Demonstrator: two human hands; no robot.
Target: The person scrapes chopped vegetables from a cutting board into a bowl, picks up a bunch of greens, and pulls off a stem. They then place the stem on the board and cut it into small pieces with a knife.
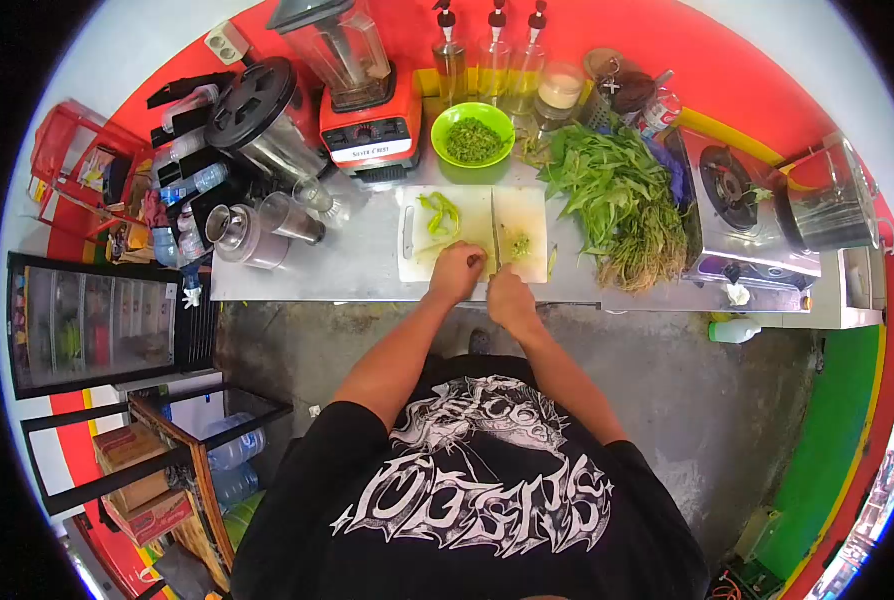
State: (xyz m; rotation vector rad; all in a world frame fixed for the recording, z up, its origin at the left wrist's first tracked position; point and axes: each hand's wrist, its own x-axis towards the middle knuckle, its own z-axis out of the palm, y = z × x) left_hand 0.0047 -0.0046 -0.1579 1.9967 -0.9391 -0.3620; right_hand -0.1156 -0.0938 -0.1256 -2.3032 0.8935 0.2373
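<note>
— Steel bench (357, 255) under a red wall, crowded along its back edge. What's happening at the middle of the frame?

— Chopping, I'd judge, and mid-cut. A white board (472, 208) sits at the bench's lower edge. The right hand (512, 297) is closed around the handle of a knife (495, 235), with the blade running up the board.

— And the other one?

— The left hand (457, 272) is curled, knuckles up, and pressed onto the board just left of the blade. Whatever it pins is hidden under the fingers.

— Anything cut already?

— A small chopped heap (519, 245) lies right of the blade, and pale green strips (442, 215) lie at the board's upper left. The bowl (473, 138) above the board holds chopped greens. Uncut stalks (617, 200) are piled to the right.

— So what does the next stroke call for?

— Probably keeping the left fingertips tucked back from the edge while the blade drops straight beside them. The heap sits close enough that it may also need nudging aside.
</note>
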